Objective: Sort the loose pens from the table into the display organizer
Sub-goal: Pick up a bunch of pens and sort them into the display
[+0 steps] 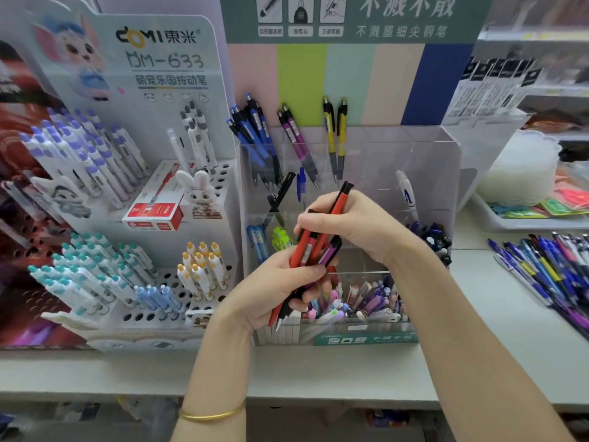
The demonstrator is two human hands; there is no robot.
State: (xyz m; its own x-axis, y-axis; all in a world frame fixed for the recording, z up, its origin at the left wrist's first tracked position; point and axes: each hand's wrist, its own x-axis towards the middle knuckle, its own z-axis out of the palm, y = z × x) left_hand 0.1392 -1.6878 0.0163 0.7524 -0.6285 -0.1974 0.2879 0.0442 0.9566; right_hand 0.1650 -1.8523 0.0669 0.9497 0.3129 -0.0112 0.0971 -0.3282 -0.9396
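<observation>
My left hand [280,287] grips a small bunch of pens [307,250], red ones and a purple one, in front of the clear display organizer [439,161]. My right hand [357,223] pinches one red pen [339,202] of that bunch near its upper end; the pen points up and to the right. In the organizer's back row stand blue pens [255,129], purple pens [296,135] and yellow pens [336,132]. Its front bin [360,303] holds several mixed pens. A heap of loose pens [548,272] lies on the table at the right.
A white tiered pen stand [223,199] with purple, teal and orange-capped pens and a red box [156,212] stands at the left. At the right are a tray [497,221] and a white stack [522,167]. The table's front edge [127,400] runs below.
</observation>
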